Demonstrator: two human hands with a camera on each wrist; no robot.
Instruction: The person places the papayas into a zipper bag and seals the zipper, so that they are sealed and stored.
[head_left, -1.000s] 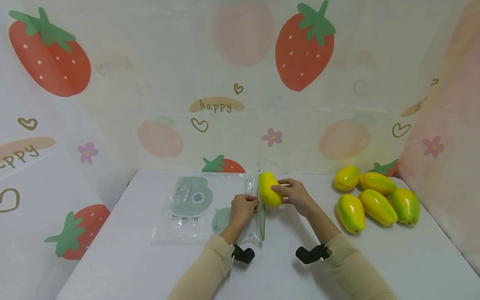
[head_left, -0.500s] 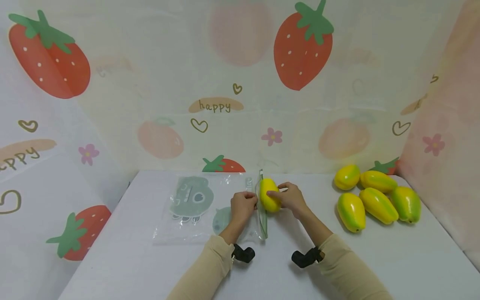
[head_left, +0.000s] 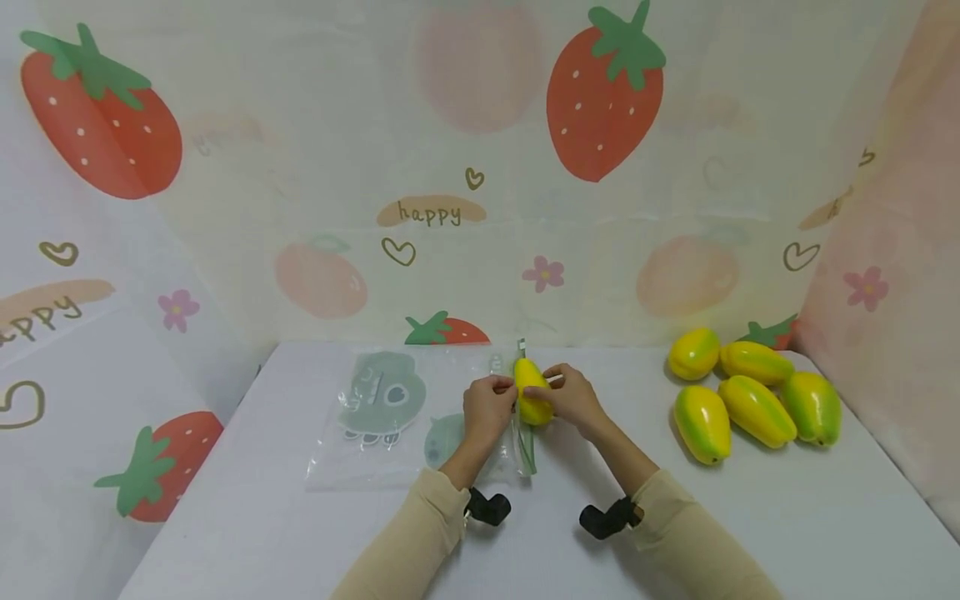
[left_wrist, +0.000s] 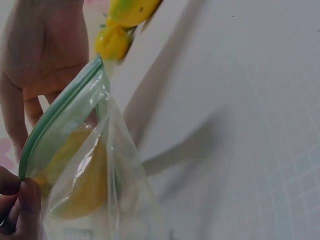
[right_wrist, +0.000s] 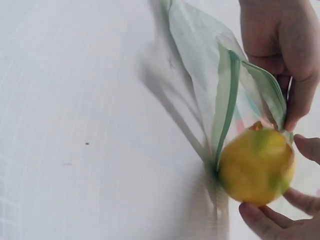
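Observation:
A clear zip bag [head_left: 450, 379] printed with pale green cartoon creatures lies on the white table. My left hand [head_left: 486, 410] pinches one side of its mouth, and the green zip strip [right_wrist: 232, 100] stands parted there. With thumb and fingers my right hand [head_left: 577, 400] holds a yellow-green papaya [head_left: 529, 398] right at the opening. Through the plastic in the left wrist view, much of the papaya [left_wrist: 82, 175] shows behind the near bag wall. The right wrist view looks at its rounded end, between the parted zip edges and the right fingertips [right_wrist: 255, 220].
Several more yellow-green papayas [head_left: 753, 412] lie grouped on the right of the table [head_left: 645, 550]. A fabric backdrop [head_left: 315, 167] with strawberries and hearts encloses the back and sides. Black wrist cameras [head_left: 487, 508] sit at both sleeves.
The right hand has moved left and slightly nearer with the papaya, bringing it into the bag's mouth. The left hand keeps its pinch on the edge, and the zip sides now stand further apart.

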